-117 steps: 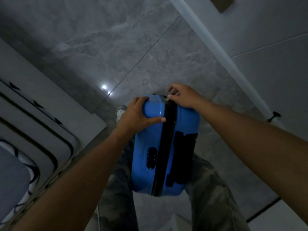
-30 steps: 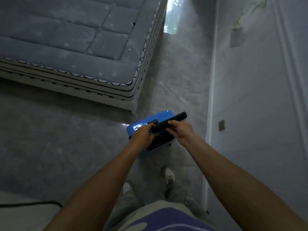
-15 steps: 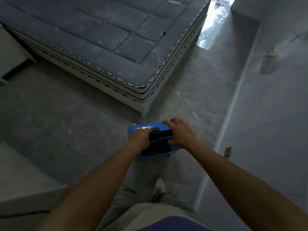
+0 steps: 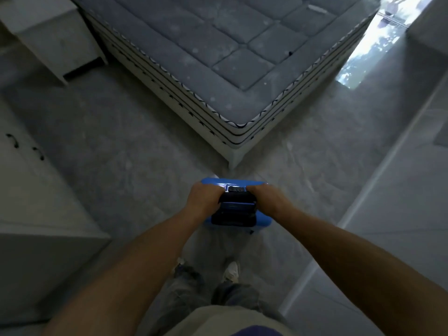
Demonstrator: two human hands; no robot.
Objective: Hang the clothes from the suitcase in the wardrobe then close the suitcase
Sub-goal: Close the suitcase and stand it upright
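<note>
A small blue hard-shell suitcase (image 4: 238, 184) stands upright and zipped on the grey floor just in front of my feet, seen from above. Its black top handle block (image 4: 234, 210) lies between my hands. My left hand (image 4: 203, 200) grips the left end of the suitcase top, fingers curled over it. My right hand (image 4: 265, 198) grips the right end in the same way. No clothes show in view.
A bare grey mattress on a white bed base (image 4: 232, 76) has its corner just beyond the suitcase. White wardrobe doors with dark handles (image 4: 26, 151) stand at left. A white wall (image 4: 400, 214) runs along the right, and a bright window reflection (image 4: 373, 44) lies on the floor beyond.
Earlier my right hand worked the zipper while I crouched over the suitcase. Now I stand, the extended black handle is pushed down, and both hands hold the suitcase top; my view has swung left.
</note>
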